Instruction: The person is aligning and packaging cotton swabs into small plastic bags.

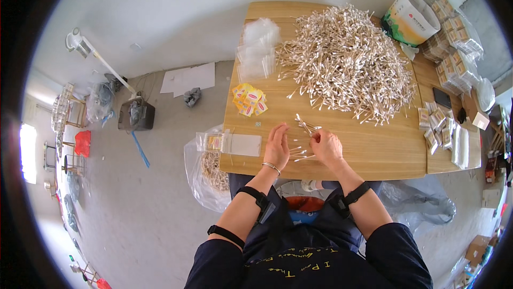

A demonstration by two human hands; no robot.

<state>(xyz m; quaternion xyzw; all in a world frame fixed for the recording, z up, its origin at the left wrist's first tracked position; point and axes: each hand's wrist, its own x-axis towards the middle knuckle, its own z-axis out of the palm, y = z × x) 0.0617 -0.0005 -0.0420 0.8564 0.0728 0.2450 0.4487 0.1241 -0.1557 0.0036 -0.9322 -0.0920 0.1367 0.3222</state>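
Note:
Several cotton swabs (305, 124) fan out from the fingertips of my right hand (327, 146), which is closed in a pinch on them just above the table. My left hand (277, 145) rests on the tabletop to the left, its fingers stretched forward and lightly bent. Beside its thumb lie a few loose swabs (301, 155), between my two hands. The underside of my left palm is hidden. Beyond my hands spreads a large heap of cotton swabs (347, 64). Left of my left hand, a white card strip (246, 144) lies by a clear packet of swabs (215, 142).
Yellow-and-red labels (249, 99) and clear plastic bags (258, 54) lie at the table's left. A white-green bucket (411, 19) and stacked packs (457, 70) stand at the far right. Small packets (437, 126) lie near a dark phone (442, 97). A bag of swabs (214, 174) hangs at the left edge.

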